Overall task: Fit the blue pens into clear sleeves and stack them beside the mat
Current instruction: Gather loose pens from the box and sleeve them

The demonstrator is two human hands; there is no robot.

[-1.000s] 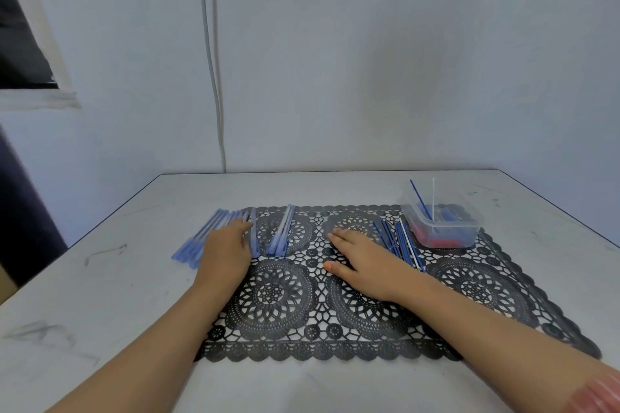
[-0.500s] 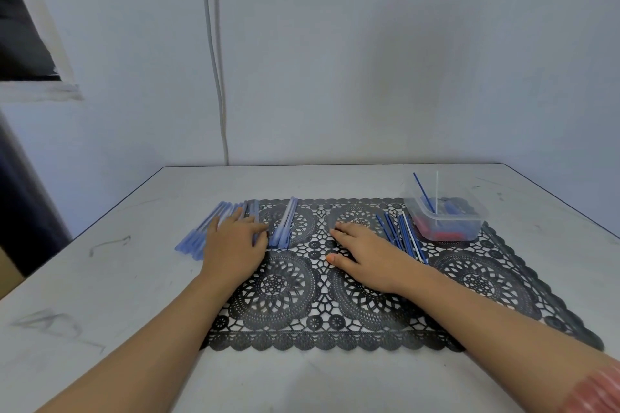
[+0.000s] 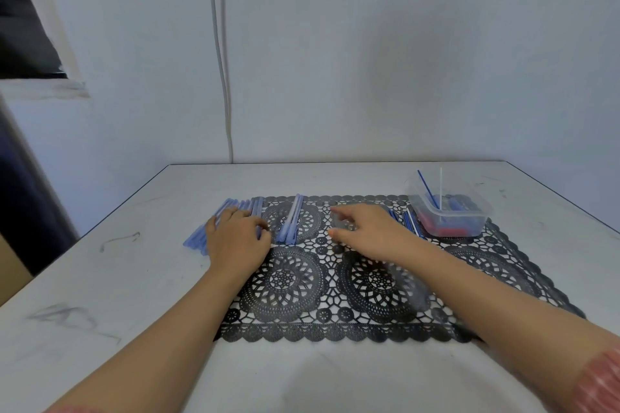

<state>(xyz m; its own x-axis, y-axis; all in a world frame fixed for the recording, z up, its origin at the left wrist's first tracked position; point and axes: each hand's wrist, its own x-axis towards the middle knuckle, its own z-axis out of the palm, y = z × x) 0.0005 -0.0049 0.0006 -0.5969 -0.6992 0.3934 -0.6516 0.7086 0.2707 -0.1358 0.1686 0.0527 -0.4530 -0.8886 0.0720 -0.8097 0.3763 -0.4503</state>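
A black lace mat (image 3: 369, 285) lies on the white table. At its left edge sits a stack of pale blue sleeved pens (image 3: 198, 238); my left hand (image 3: 236, 241) rests on it with the fingers bent over the pens nearest the mat. A small bunch of sleeved pens (image 3: 291, 221) lies on the mat just right of that hand. My right hand (image 3: 365, 231) hovers low over the mat's middle, fingers spread, holding nothing. Thin dark blue pens (image 3: 411, 225) lie behind it, partly hidden.
A clear plastic tub (image 3: 449, 214) with red and blue parts and two upright sticks stands on the mat's far right corner. A cable runs down the wall behind the table. The table's left edge drops off near a dark doorway.
My right hand has lifted slightly and shifted left, away from the thin blue pens. My left hand stays on the stack, its fingers curling more over the pens.
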